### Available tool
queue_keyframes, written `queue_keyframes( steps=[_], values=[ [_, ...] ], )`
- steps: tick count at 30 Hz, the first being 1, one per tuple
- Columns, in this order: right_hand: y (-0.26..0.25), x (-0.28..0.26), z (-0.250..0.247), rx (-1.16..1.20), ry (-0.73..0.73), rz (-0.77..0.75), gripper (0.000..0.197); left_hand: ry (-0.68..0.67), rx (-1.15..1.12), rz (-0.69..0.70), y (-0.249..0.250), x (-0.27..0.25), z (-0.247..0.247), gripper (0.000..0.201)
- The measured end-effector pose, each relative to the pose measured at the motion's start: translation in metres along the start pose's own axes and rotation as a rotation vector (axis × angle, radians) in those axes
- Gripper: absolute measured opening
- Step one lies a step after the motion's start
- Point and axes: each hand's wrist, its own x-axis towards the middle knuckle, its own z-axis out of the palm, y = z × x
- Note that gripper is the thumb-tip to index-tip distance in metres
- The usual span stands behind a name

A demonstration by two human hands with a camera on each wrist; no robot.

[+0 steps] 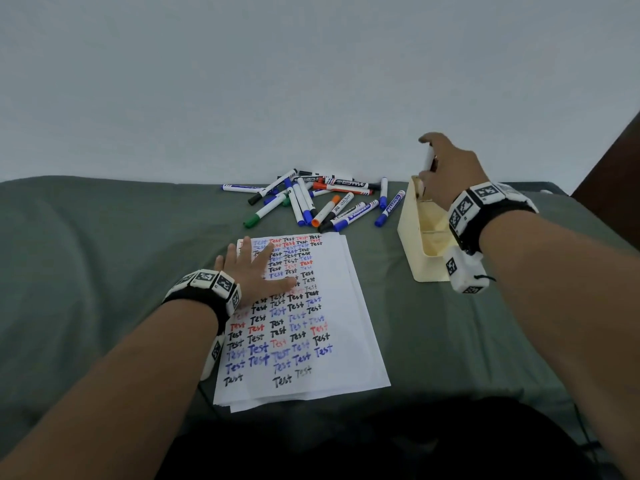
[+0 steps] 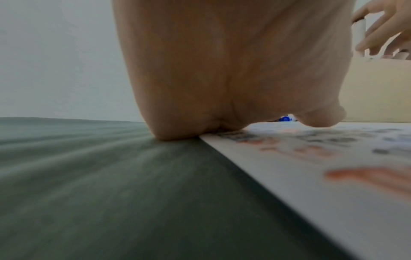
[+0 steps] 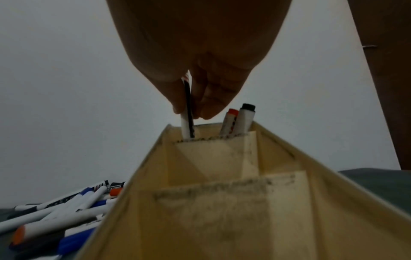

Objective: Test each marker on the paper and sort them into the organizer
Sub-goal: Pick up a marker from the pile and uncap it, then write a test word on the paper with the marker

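My right hand (image 1: 440,168) pinches a white marker (image 3: 186,123) upright, its lower end inside the far compartment of the cream organizer (image 1: 412,244). Two other markers (image 3: 239,121), one red-capped and one black-capped, stand in that same compartment. The nearer compartments (image 3: 213,211) look empty. My left hand (image 1: 256,268) lies flat with straight fingers on the upper left of the paper (image 1: 346,323), which is covered with "Test" written in black, blue and red. A pile of markers (image 1: 311,199) lies beyond the paper near the wall.
Everything sits on a grey-green cloth surface (image 1: 104,254) against a pale wall. A dark brown panel (image 1: 616,168) stands at the far right. The organizer's inner walls are smudged with ink. Bare cloth lies left of the paper.
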Motion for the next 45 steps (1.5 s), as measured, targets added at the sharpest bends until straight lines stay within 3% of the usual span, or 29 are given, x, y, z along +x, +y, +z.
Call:
queue_keyframes(
  steps=[4,9,12,16,19,22,24,27,30,32,37,41,45],
  values=[
    [0.004,0.000,0.014,-0.138,-0.061,0.010,0.037,-0.023,-0.019,-0.004,0.001,-0.002,0.000,0.151],
    [0.008,-0.003,0.021,-0.209,-0.090,0.008,0.044,-0.031,-0.020,-0.007,0.002,-0.003,-0.002,0.153],
    [0.005,-0.006,0.023,-0.198,-0.026,0.027,0.048,-0.021,-0.020,-0.009,0.003,-0.005,0.000,0.154],
    [-0.012,-0.017,0.026,-0.262,0.111,-0.125,0.050,-0.029,-0.024,-0.012,0.003,-0.006,-0.002,0.154],
    [-0.033,-0.024,0.033,-0.217,0.085,-0.217,0.047,-0.043,-0.027,-0.012,0.003,-0.007,-0.003,0.154],
    [-0.057,-0.037,0.044,-0.142,-0.103,-0.276,0.047,-0.036,-0.021,-0.012,0.003,-0.007,-0.003,0.154],
    [-0.068,-0.050,0.054,-0.100,-0.317,-0.223,0.050,-0.041,-0.020,-0.011,0.003,-0.007,-0.003,0.153],
    [-0.070,-0.073,0.073,-0.263,-0.610,-0.101,0.073,-0.034,-0.023,-0.004,0.002,-0.008,-0.004,0.142],
    [-0.063,-0.094,0.087,-0.412,-0.749,-0.048,0.100,-0.027,-0.042,-0.012,0.002,-0.007,-0.003,0.143],
    [-0.055,-0.104,0.093,-0.436,-0.779,-0.037,0.108,0.000,-0.051,-0.021,0.004,-0.006,-0.004,0.142],
    [-0.035,-0.116,0.102,-0.467,-0.787,-0.066,0.117,0.176,0.022,-0.026,0.008,0.000,-0.021,0.123],
    [-0.030,-0.117,0.103,-0.456,-0.769,-0.045,0.118,0.300,0.161,0.178,0.018,0.013,-0.058,0.086],
    [-0.026,-0.121,0.106,-0.418,-0.772,-0.041,0.117,0.327,0.113,0.346,0.054,0.033,-0.093,0.063]
  ],
)
